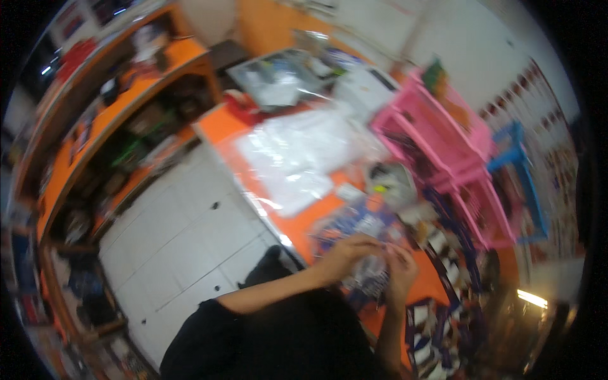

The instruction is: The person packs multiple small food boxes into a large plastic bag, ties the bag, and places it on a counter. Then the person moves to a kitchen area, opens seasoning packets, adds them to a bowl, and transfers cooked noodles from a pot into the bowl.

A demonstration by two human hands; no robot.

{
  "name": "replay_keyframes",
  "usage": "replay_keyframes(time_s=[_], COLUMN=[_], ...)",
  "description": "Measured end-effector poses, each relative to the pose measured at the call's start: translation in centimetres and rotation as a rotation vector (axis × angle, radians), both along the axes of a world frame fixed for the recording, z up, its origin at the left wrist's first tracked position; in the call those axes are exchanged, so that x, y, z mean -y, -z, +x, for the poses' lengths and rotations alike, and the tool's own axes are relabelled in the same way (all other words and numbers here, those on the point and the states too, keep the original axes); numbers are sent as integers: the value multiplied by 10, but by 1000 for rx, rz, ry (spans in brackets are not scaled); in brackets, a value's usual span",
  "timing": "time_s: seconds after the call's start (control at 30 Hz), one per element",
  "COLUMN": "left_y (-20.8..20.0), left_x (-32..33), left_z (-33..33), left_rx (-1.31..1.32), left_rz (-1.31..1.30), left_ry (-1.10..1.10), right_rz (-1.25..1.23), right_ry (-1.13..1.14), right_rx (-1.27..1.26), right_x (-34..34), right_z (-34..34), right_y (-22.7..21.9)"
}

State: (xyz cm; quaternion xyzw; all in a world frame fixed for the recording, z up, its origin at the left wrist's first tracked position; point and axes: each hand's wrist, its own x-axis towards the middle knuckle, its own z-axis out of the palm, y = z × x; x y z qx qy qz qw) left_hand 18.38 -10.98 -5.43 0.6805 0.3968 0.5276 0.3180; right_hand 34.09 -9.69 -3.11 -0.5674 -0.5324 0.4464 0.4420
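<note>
My left hand (347, 254) and my right hand (400, 271) meet over the near part of an orange table (303, 221). The fingers of both are pinched together, and their tips nearly touch. Whatever lies between them is too small and blurred to name. Beneath the hands is a clear plastic bag (367, 278) with dark bluish contents. Just beyond them, more clear plastic with purple and blue pieces (332, 229) covers the table. A roundish grey container (391, 183) with something yellow in it stands past the fingertips.
White plastic-wrapped packs (301, 152) lie farther back, beside a grey tray (275, 79). Pink baskets (437, 142) and a blue basket (529, 183) line the right side. Several purple-and-white packets (437, 332) sit near my right forearm. Orange shelves (95, 136) stand left across the tiled floor (177, 234).
</note>
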Motion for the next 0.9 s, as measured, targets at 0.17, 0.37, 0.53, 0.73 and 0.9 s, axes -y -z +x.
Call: replay_keyframes(time_s=[0.17,0.37,0.53,0.73,0.9], left_y=[-5,-14,-12,-11,-8], left_x=[0,1,1,-1,-3], left_z=[0,5,5,2,3], left_rx=[-24,16,26,20,30], left_rz=[15,-24,-31,-37,-37], left_ry=[-65,-52,-70,-37,-60], right_rz=[-73,-36,-64,-60,-56], right_ry=[-14,-22,-29,-58,-43], right_rx=[-183,-252,-248,-219,-259], right_x=[5,9,10,5,8], right_z=[-6,-2,-4,-2,-2], right_y=[-9,-3,-7,-5,-7])
